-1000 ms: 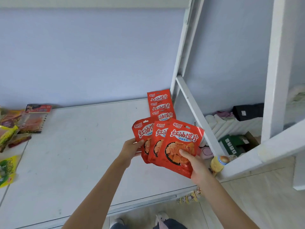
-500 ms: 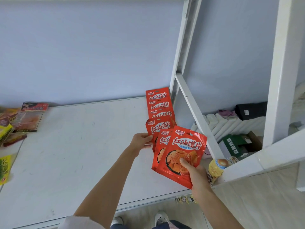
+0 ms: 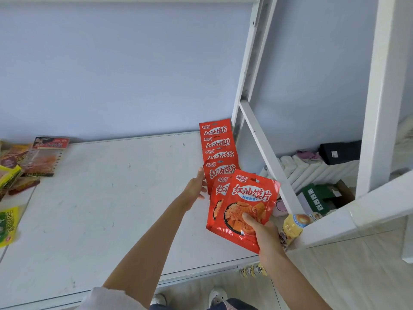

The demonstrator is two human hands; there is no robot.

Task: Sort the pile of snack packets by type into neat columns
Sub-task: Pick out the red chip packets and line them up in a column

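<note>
A column of identical red snack packets [image 3: 218,142] lies overlapped along the right edge of the white table [image 3: 111,198]. My left hand [image 3: 196,186] touches the left edge of the nearest packet in that column [image 3: 220,173], which lies flat on the table. My right hand [image 3: 261,231] grips two more of the same red packets [image 3: 248,204] by their lower edge, fanned and held just above the table in front of the column. A mixed pile of other packets [image 3: 26,159] sits at the table's far left.
A white ladder frame [image 3: 266,144] rises right beside the column. A yellow-green packet [image 3: 9,222] lies at the left edge. Beyond the table, on the floor side, are a green box [image 3: 317,198], a yellow snack bag [image 3: 292,224] and a black bag [image 3: 339,152].
My left hand took one packet out of the fan, carried it back and laid it at the near end of the column. My right hand still holds the other two.
</note>
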